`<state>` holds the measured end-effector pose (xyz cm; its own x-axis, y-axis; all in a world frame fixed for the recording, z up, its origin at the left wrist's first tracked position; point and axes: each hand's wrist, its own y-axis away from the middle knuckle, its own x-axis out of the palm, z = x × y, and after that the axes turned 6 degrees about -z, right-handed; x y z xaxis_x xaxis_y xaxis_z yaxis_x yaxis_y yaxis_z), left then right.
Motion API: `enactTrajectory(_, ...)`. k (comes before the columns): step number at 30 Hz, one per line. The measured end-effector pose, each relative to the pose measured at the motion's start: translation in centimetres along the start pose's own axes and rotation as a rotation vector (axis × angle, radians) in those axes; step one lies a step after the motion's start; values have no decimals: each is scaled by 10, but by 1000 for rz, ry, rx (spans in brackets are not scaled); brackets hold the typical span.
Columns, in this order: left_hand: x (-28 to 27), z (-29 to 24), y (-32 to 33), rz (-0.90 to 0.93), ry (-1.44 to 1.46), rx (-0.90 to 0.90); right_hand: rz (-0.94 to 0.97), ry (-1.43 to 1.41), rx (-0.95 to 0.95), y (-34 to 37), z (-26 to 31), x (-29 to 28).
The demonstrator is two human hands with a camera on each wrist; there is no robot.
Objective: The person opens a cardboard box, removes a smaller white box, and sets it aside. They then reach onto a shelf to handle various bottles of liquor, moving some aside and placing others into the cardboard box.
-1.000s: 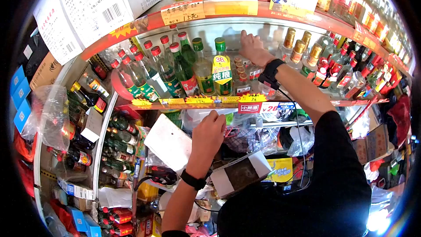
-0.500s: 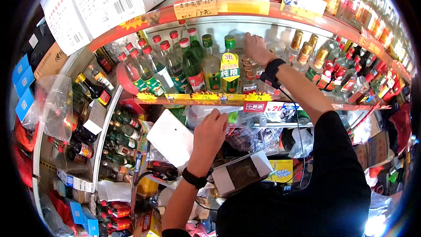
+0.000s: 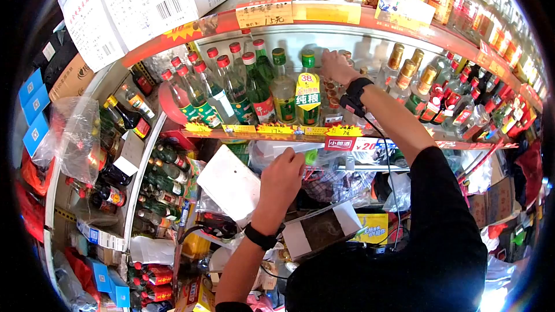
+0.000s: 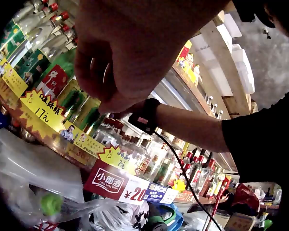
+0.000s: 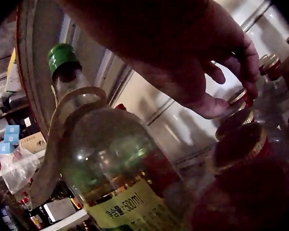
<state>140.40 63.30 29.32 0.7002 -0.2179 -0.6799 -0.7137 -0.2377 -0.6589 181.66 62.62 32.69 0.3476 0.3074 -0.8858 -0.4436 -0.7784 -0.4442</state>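
My right hand point(image 3: 340, 69) reaches over the middle shelf beside a green-capped bottle point(image 3: 308, 89) wearing a yellow neck tag. In the right wrist view, thumb and fingers pinch the red-and-gold cap of a small bottle point(image 5: 238, 97) at the far end of a row. Nearer small bottles point(image 5: 241, 142) stand in that row, their caps toward the camera; the pinched bottle's body is hidden. My left hand point(image 3: 281, 182) hovers in front of the shelf's price strip, fingers loosely curled and holding nothing. It also fills the top of the left wrist view.
Red-capped bottles point(image 3: 234, 89) crowd the shelf's left part; gold-capped bottles point(image 3: 404, 75) stand on the right. An upper shelf edge point(image 3: 324, 14) runs above my right hand. Below lie a white board point(image 3: 229, 182) and an open carton point(image 3: 321, 231). A cable point(image 3: 388, 167) hangs from my right wrist.
The head view has turned slightly, so the shelf sits further right in it. My right hand has come a little lower and closer to the green-capped bottle. My left hand stays in nearly the same pose.
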Motion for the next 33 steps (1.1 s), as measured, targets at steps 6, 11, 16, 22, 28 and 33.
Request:
enactTrajectory(6,2,0,3,-24,3,0,111,-55,126,-2,18,-13)
enactTrajectory(11,2,0,5,26,-5,-28,82,-148,217,9,25,-23)
enactTrajectory(16,0,0,4,13,0,-31,18,-37,134,-16,-37,-26)
enactTrajectory(22,4,-2,-1,30,19,-13,38,-67,-32,35,-57,-39)
enactTrajectory(28,8,-10,-7,52,53,8,39,-178,-76,65,-47,-23)
enactTrajectory(33,9,-13,-6,67,60,4,17,20,-65,59,-52,5)
